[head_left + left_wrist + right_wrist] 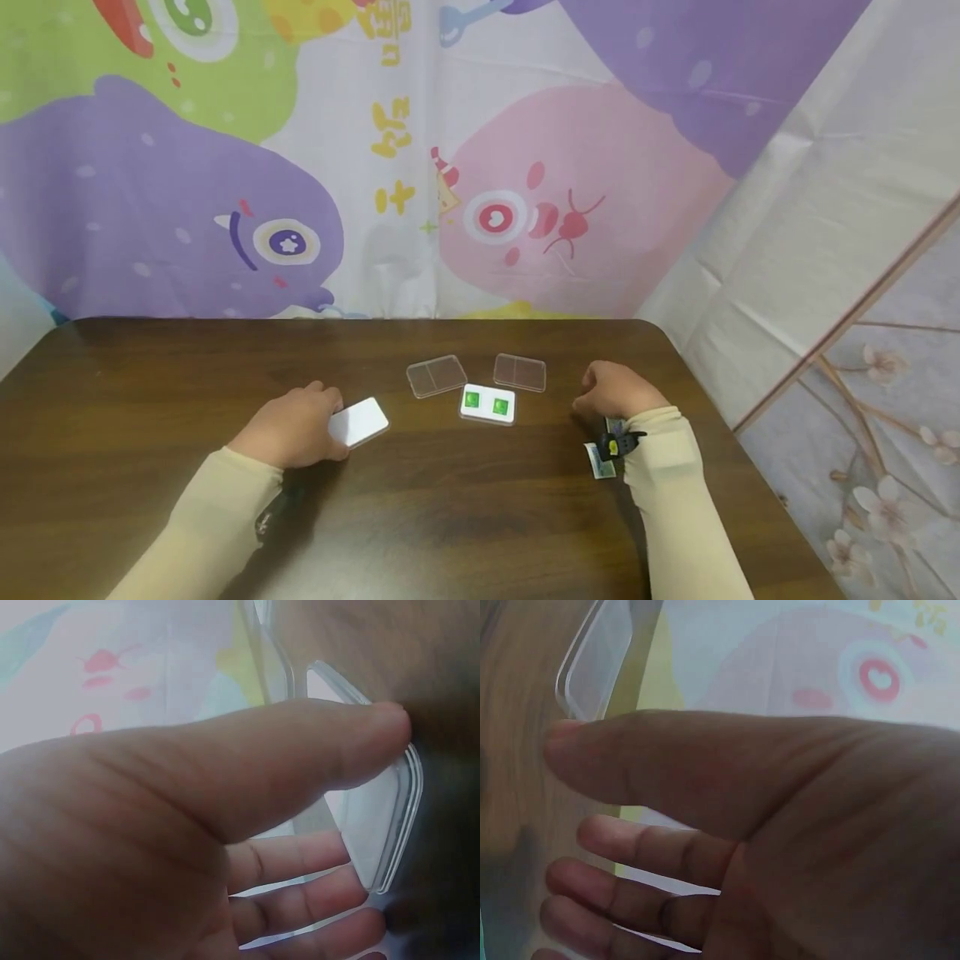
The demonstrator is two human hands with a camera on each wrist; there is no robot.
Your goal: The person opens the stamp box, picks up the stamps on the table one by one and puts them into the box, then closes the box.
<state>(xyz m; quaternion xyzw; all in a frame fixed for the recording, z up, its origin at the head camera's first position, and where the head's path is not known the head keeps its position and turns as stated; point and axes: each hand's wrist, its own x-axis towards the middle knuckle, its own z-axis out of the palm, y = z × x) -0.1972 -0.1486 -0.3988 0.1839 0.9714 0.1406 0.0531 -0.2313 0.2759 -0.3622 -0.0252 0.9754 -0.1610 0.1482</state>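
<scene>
At the left of the table, my left hand (pixel 292 427) holds a small flat case (pixel 360 422) with a white top. In the left wrist view, the thumb lies along one side of the clear-edged case (pixel 375 817) and the fingers reach its other side. My right hand (pixel 615 390) is low over the table's right side, fingers loosely bent with nothing between them. Beneath that wrist lie small printed pieces (pixel 600 462), partly hidden by the black wrist strap. Between the hands sits a white card with two green squares (pixel 486 404) in a clear case.
Two clear plastic trays (pixel 437 377) (pixel 520 372) lie just behind the green-square card. The brown wooden table (pixel 450 517) meets a cartoon-printed cloth (pixel 390 275) at its back edge. A flowered panel (pixel 885 417) stands along the right.
</scene>
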